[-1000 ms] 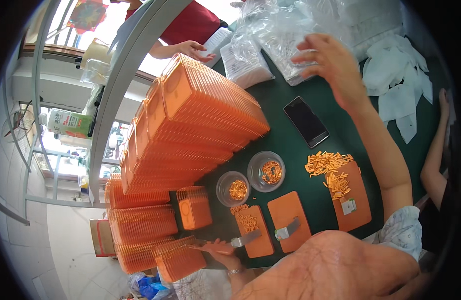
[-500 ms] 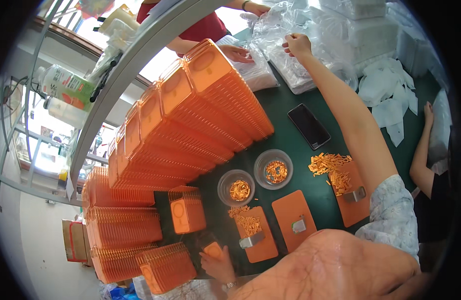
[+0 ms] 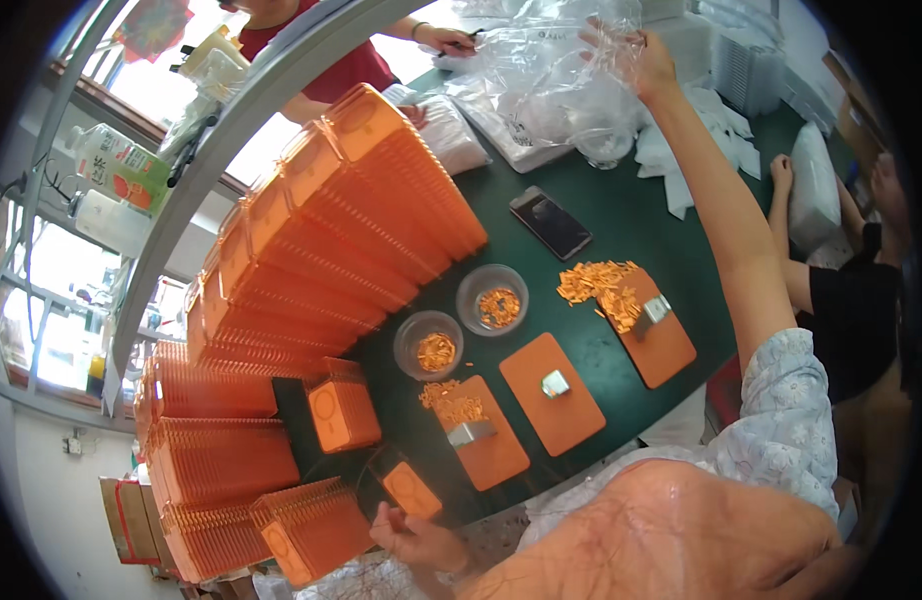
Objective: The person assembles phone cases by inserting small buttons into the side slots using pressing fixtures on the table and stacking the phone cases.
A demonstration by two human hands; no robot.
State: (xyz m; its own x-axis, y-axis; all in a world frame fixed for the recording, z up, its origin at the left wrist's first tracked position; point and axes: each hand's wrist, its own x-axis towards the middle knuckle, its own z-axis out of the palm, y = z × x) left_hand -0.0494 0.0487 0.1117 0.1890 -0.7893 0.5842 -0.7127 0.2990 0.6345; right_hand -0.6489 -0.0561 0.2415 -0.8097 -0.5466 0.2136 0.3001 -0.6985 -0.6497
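Observation:
My right hand (image 3: 649, 62) reaches far across the green table (image 3: 621, 225), fingers closed on a clear plastic bag (image 3: 546, 75) held up above a heap of similar bags. My left hand (image 3: 418, 538) is low at the near edge, gripping a small flat orange tray (image 3: 411, 488). Just left of it stand stacks of orange trays (image 3: 311, 530). Three orange boards (image 3: 553, 393) lie before me, each with a small metal block (image 3: 554, 383).
Tall rows of stacked orange trays (image 3: 351, 230) fill the left. Two clear bowls (image 3: 492, 298) hold small orange parts, and a loose pile (image 3: 599, 285) lies beside a phone (image 3: 550, 222). One person in red (image 3: 351, 60) works opposite, and another's arm (image 3: 796, 230) rests at right.
My right hand has lifted a clear bag off the heap and raised it. My left hand now holds a small orange tray nearer the stacks.

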